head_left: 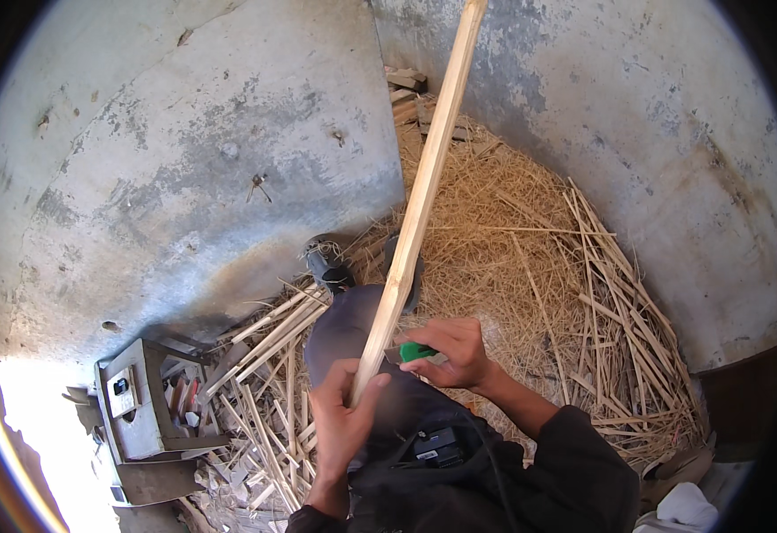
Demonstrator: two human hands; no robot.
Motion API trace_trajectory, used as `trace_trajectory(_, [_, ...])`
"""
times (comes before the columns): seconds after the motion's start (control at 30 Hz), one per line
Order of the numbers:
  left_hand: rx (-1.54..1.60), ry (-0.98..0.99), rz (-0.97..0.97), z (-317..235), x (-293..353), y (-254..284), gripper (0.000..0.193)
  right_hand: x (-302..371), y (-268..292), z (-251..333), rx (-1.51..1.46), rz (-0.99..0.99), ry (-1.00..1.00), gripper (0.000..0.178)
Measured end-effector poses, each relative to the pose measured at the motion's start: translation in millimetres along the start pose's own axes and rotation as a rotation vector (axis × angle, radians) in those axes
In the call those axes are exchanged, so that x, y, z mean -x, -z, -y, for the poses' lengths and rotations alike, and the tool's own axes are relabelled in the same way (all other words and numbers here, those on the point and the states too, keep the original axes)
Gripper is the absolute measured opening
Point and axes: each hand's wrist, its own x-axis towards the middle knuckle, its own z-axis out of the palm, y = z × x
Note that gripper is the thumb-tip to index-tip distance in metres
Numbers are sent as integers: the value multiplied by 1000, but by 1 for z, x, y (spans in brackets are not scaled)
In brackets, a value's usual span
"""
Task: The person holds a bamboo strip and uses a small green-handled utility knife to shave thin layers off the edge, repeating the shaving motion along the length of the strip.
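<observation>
A long, pale wooden stick (424,186) slants up from my lap toward the top of the view. My left hand (344,409) is closed round its lower end. In my right hand (459,351) is a small green-handled knife (417,351), gripped between thumb and fingers. Its short grey blade lies against or very close to the stick, just above my left hand; whether it touches I cannot tell. The stick passes over my dark-trousered leg and between my shoes (325,262).
Straw-like wood shavings (495,195) cover the floor ahead. A heap of thin sticks (624,329) lies along the right wall, with more sticks (277,342) at left. A worn metal box (144,404) stands at lower left. Stained grey walls (255,115) close in on both sides.
</observation>
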Motion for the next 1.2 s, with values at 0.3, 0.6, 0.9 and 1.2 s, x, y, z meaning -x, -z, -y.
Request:
trace_trajectory(0.3, [-50,22,38,-2,5,0,19,-9,3,8,83,-67,-4,34])
trace_trajectory(0.6, [-8,88,101,-10,5,1,12,-10,2,5,144,-137,10,31])
trace_trajectory(0.9, [57,157,170,1,15,6,9,-19,17,-3,132,-186,-91,30])
trace_trajectory(1.2, [10,200,346,16,45,20,19,-30,42,-71,74,-565,-386,32])
